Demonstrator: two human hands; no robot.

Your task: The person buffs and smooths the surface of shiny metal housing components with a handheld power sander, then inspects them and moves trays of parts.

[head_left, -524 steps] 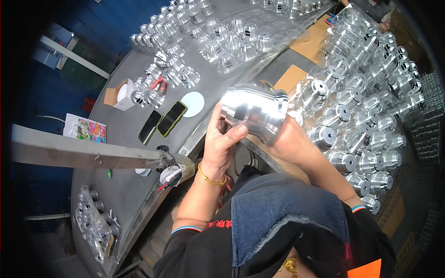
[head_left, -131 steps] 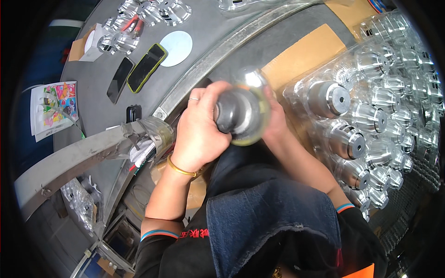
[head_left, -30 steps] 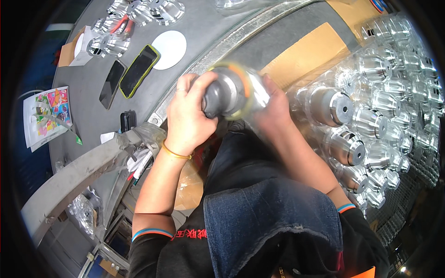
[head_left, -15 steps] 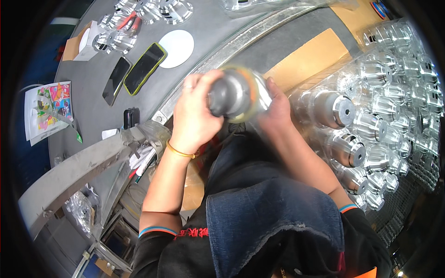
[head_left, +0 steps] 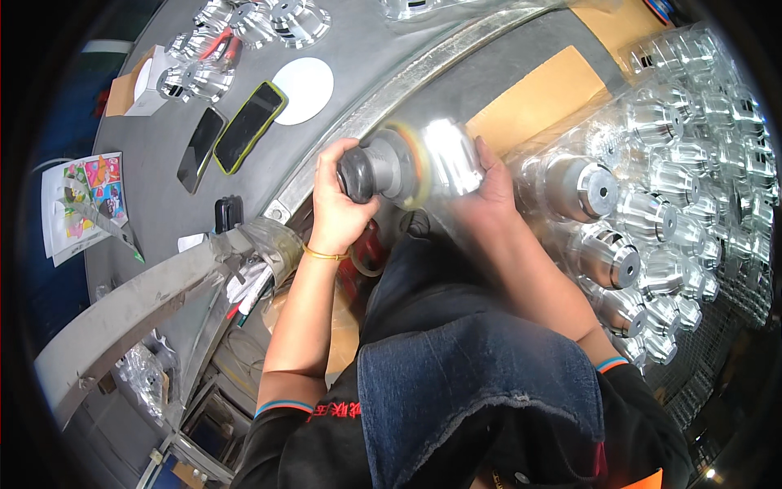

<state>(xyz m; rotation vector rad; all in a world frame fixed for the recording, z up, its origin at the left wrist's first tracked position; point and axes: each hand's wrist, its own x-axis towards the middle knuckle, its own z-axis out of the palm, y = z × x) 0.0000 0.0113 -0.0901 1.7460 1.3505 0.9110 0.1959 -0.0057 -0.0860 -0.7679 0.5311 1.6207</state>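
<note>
My left hand [head_left: 340, 204] is wrapped round the black rounded top of a grey palm sander [head_left: 389, 165]. The sander lies on its side, its blurred disc with an orange and yellow edge facing right. Close against or just beside that disc is a shiny silver cup-shaped metal part [head_left: 453, 155], smeared by motion. My right hand [head_left: 492, 191] grips this part from its right side, thumb up along it; the other fingers are mostly hidden. Whether disc and part touch, I cannot tell. Both are held above my lap, near the grey table's [head_left: 326, 49] metal edge.
Many similar metal parts [head_left: 627, 265] stand in clear plastic trays at right, close to my right forearm. Cardboard [head_left: 538, 98] lies beyond. Two phones [head_left: 251, 126], a white disc [head_left: 304, 91], red-handled pliers [head_left: 216, 45] and more parts lie on the table. A grey curved bar [head_left: 138, 301] crosses at left.
The sander has turned and shifted slightly left, its black top now showing in my left hand. The metal part, mostly hidden before, now shows broadside in my right hand. The view has shifted slightly.
</note>
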